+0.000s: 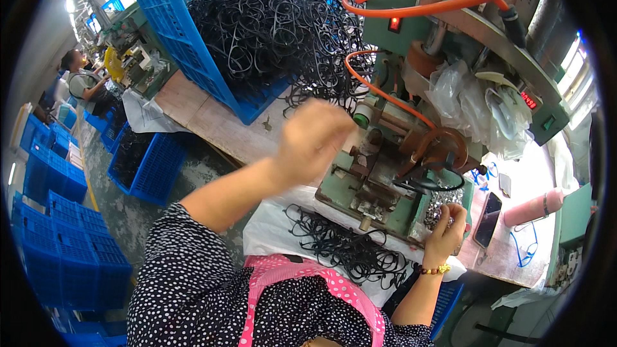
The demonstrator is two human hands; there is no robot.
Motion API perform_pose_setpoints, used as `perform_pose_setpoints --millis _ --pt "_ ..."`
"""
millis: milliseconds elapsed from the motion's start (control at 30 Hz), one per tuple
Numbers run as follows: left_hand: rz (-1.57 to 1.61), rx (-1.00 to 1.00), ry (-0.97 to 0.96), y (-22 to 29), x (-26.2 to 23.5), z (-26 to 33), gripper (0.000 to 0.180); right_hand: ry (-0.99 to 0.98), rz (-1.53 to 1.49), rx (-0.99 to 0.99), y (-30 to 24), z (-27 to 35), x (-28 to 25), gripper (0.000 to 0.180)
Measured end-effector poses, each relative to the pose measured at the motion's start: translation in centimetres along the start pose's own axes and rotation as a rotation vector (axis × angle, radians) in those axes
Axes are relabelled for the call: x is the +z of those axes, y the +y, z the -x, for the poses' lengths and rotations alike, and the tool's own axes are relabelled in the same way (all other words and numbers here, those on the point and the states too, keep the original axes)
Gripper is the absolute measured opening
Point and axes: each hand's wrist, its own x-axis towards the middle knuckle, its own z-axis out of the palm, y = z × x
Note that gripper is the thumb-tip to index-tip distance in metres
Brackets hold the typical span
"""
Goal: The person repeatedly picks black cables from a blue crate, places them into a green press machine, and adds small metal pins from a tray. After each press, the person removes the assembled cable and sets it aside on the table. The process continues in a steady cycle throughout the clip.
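My left hand (313,136) is raised and blurred over the left side of a green bench machine (379,173); its fingers look curled, and what they hold cannot be made out. My right hand (445,230) rests at the machine's right front, fingers pinched in a heap of small shiny metal pieces (441,204). A black cord loop (429,183) hangs on the machine's front. A pile of black cord loops (347,247) lies on white cloth in my lap. A tipped blue crate (193,32) spills a big tangle of black loops (276,26) onto the bench.
Orange hoses (437,3) arch over the machine. A dark phone (486,218) and a pink bottle (533,207) lie at the right. Crumpled clear plastic (475,103) sits on the machine. Blue crates (71,244) stack on the floor at left. Another person (80,80) works far left.
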Motion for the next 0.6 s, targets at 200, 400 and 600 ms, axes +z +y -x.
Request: perform_pose_setpoints --millis 200,400,600 --pt "-0.669 -0.223 -0.006 -12.7 -6.4 -5.1 0.014 0.089 -0.175 0.101 0.2 0.6 0.9 0.006" --pt "-0.938 -0.552 -0.212 -17.1 -7.3 -6.6 0.028 0.076 -0.110 0.012 0.3 0.7 0.4 0.014" --pt "-0.713 -0.621 -0.020 -18.0 -7.3 -6.5 0.015 0.098 -0.070 -0.111 0.2 0.3 0.3 0.012"
